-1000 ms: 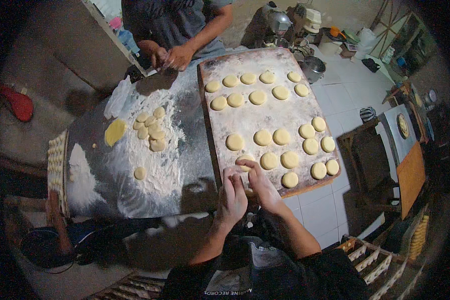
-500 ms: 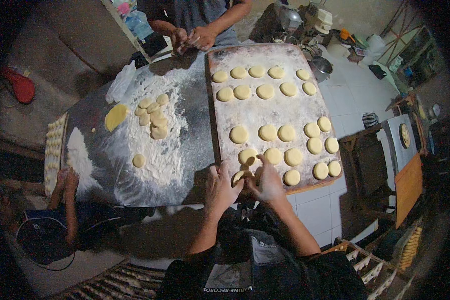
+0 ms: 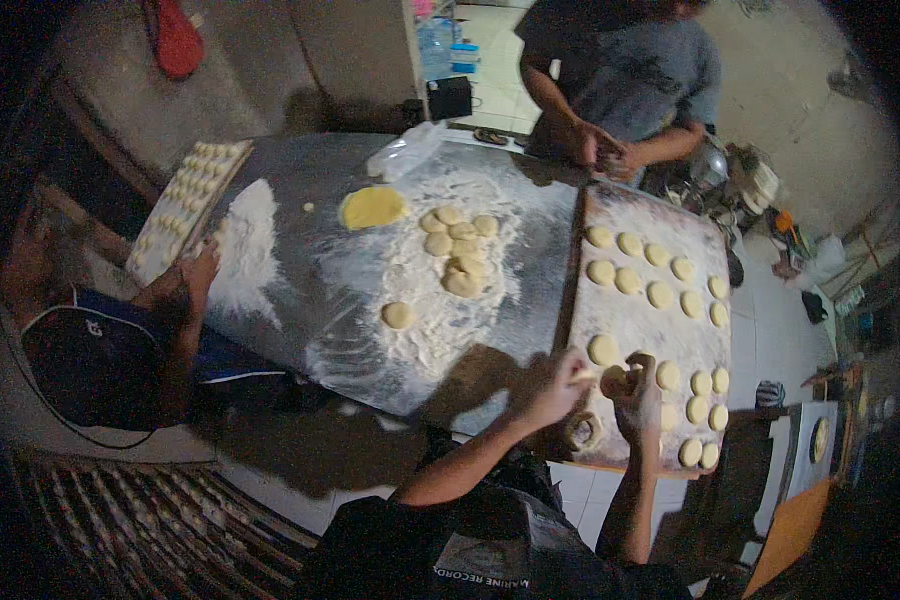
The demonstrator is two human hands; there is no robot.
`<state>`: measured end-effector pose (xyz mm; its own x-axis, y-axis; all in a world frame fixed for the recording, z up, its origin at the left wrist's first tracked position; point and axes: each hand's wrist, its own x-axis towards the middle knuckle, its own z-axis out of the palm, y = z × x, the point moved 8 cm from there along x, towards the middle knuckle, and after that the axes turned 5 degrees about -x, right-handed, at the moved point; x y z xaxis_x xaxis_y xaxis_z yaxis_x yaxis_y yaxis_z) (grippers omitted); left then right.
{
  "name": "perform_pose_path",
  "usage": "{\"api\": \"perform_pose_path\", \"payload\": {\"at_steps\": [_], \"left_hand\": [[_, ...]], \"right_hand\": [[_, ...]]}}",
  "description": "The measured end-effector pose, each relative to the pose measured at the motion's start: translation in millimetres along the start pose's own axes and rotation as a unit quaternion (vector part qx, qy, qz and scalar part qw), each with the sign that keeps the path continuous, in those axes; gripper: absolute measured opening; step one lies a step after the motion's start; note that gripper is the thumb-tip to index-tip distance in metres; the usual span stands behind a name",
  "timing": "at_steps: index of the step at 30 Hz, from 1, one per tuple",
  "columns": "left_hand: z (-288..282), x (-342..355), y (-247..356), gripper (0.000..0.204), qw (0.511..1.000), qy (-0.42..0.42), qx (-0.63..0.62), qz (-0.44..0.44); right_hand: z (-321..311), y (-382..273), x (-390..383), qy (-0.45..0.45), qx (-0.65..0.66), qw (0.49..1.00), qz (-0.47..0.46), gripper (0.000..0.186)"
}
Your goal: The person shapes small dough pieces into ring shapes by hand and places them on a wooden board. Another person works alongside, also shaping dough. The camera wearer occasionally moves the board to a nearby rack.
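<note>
My hands are together over the near left part of a floured board (image 3: 650, 320) holding rows of pale dough discs (image 3: 659, 294). My left hand (image 3: 552, 392) pinches a small pale piece of dough (image 3: 583, 376) between thumb and fingers. Beside it, the fingers of my right hand (image 3: 642, 402) curl around a shadowed dough disc (image 3: 613, 382); whether it is lifted off the board I cannot tell. Just below both hands, a dough ring (image 3: 584, 431) with a hole in its middle lies near the board's edge.
Left of the board, a dark table (image 3: 335, 290) carries spread flour, a cluster of dough pieces (image 3: 460, 240), a yellow dough sheet (image 3: 373, 208) and a plastic bag (image 3: 407, 150). One co-worker (image 3: 620, 90) stands across; another (image 3: 110, 350) works at left beside a tray of small dough pieces (image 3: 195, 190).
My view has swung left, so table and board appear further right. The dough ring formerly between my fingers now lies on the board; my hands have moved up to the disc beyond it.
</note>
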<state>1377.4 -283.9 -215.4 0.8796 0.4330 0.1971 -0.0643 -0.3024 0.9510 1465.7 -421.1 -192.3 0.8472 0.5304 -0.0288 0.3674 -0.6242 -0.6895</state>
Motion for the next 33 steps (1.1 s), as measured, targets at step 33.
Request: {"api": "perform_pose_path", "payload": {"at_steps": [33], "left_hand": [[-266.2,-13.6,-64.8,0.031,0.993,0.118,-0.003,-0.026]], "right_hand": [[220.5,-233.4,67.2,0.071,0.054,0.973,-0.212,0.074]]}}
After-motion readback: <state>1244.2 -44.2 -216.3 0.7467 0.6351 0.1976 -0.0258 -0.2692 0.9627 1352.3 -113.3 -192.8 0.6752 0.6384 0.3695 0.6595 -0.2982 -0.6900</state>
